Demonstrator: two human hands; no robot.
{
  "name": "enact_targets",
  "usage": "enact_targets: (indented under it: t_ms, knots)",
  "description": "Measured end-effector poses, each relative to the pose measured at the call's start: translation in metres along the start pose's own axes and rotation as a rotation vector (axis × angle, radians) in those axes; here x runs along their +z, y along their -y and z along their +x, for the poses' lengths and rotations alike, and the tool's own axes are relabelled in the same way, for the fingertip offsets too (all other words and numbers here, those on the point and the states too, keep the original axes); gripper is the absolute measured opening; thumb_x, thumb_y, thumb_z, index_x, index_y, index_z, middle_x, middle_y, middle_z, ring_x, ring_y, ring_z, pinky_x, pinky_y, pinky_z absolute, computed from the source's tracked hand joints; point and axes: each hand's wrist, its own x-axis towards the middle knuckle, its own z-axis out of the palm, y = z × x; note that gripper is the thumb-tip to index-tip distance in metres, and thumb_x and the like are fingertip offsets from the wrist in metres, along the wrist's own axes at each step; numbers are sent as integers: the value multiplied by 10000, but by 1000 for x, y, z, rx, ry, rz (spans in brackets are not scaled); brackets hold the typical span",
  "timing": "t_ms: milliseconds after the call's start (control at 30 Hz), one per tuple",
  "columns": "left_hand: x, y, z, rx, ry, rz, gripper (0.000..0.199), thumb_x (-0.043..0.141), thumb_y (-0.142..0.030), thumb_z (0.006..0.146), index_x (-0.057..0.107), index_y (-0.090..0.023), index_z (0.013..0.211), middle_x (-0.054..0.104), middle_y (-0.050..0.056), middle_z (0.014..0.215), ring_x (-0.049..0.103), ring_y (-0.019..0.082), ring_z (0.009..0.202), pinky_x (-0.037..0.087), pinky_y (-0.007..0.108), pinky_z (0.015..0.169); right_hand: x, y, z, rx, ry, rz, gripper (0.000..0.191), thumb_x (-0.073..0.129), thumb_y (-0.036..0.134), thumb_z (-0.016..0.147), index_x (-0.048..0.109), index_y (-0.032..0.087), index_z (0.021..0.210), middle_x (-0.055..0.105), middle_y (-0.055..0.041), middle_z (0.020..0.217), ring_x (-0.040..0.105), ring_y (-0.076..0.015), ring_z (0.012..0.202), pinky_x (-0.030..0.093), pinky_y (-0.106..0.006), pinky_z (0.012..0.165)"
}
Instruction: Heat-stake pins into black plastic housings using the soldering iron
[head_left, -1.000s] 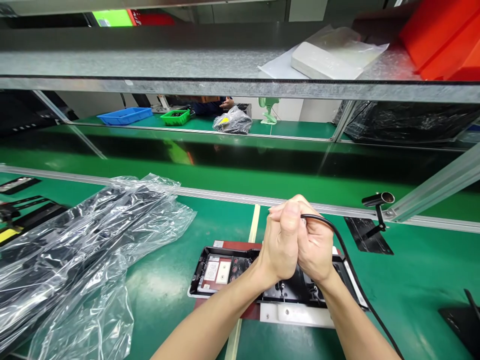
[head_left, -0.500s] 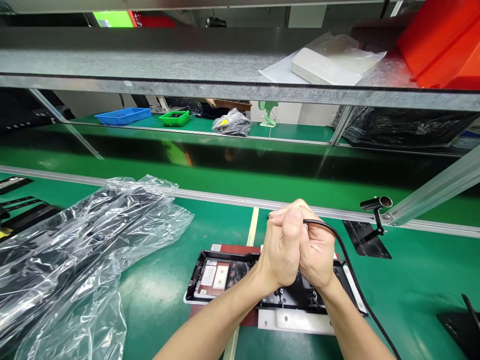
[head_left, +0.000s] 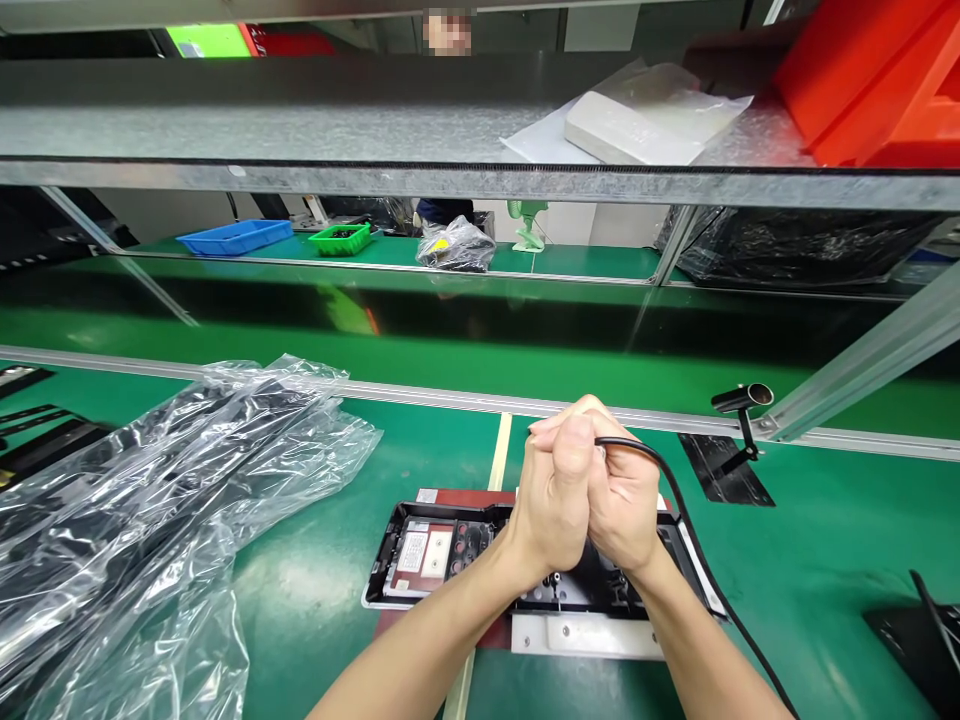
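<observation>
Both fists are pressed together above a long black plastic housing (head_left: 371, 572). My left hand (head_left: 556, 490) is closed, its thumb on top, against my right hand (head_left: 622, 505), whose fingers are also curled tight. A black cable (head_left: 679, 500) enters the grip where the two hands meet, arches over the right hand and runs down past the right forearm. Its end is hidden inside the fists. The open side of the housing faces up, showing labels and dark inner parts. It sits on a reddish-brown base (head_left: 495, 634) with a white block (head_left: 592, 637) along the front.
Clear plastic bags (head_left: 187, 500) cover the bench's left side. A black tube on a bracket (head_left: 742, 400) stands at the right, near a metal post (head_left: 870, 350). Overhead is a metal shelf (head_left: 300, 120) with a red bin (head_left: 885, 90). A person (head_left: 448, 33) is beyond it.
The fists stay clasped around the cable, in nearly the same pose over the housing. My view has shifted slightly, and a person's head now shows above the shelf.
</observation>
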Motion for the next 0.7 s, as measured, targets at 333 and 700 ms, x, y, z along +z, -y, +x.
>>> enact_targets:
  t_ms: [333,700]
  knots:
    - [1,2,-1,0,-35,-22,601,272,-645,1055,575,-216,762,613,42,840,576,200,803,498,340,759,2,0,0,-2,-8,7,332,474,336,1055,745,218,903,691,-78,912,667,-220,881,528,-367,741]
    - [2,0,2,-23,19,-86,660,232,-684,1037,616,-208,788,583,69,881,563,228,852,504,373,778,2,2,1,25,-19,-2,355,487,420,1045,733,215,892,684,-76,898,659,-213,832,536,-365,710]
